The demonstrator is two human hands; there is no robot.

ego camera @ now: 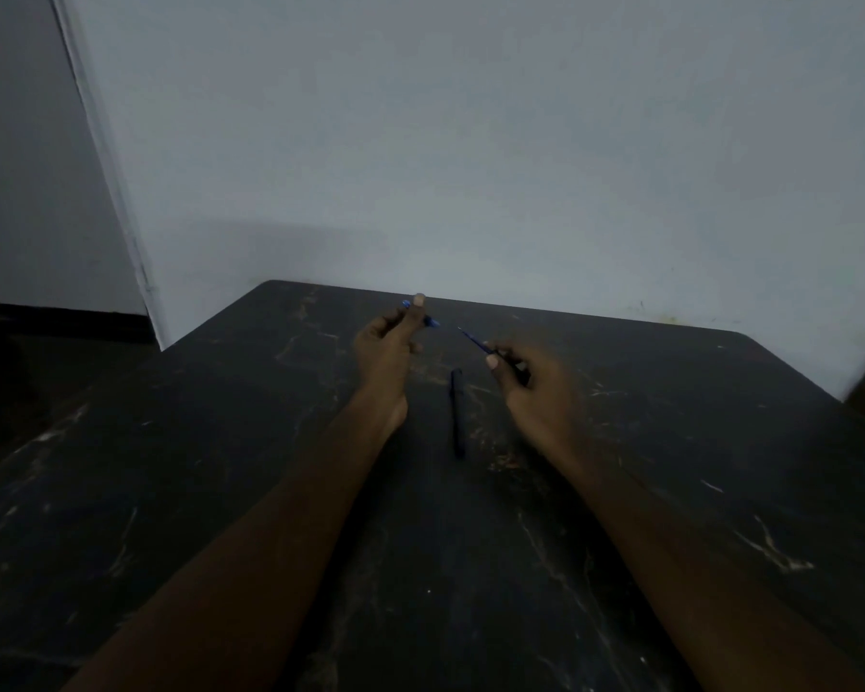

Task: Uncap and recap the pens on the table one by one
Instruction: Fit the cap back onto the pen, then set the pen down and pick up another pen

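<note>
Dimly, a pale wall point(470, 142) is filling the upper half of the view, its top running out of frame. Below it a dark, scuffed table point(171, 491) is spreading toward the camera. Its far edge is sitting against the wall, its far right corner is showing rounded, and its near edge is being cut off by the bottom of the picture. Broad stretches of tabletop are lying on either side of the two bare forearms, which are reaching in from the lower corners.

The left hand point(388, 352) is hovering above the far middle of the table, fingers curled and pinching a blue cap point(423, 314), much of which is hiding behind the fingertips. The right hand point(535, 387) is curling round an uncapped pen point(475, 342). Only the thin blue front and tip are poking out, pointing up and left toward the cap with a gap between them, and the barrel is lying buried in the fist.

Between the wrists a second pen point(456, 412) is lying flat, lengthwise toward the wall and nearly melting into the dark surface. Whether it is wearing its cap I cannot tell.
</note>
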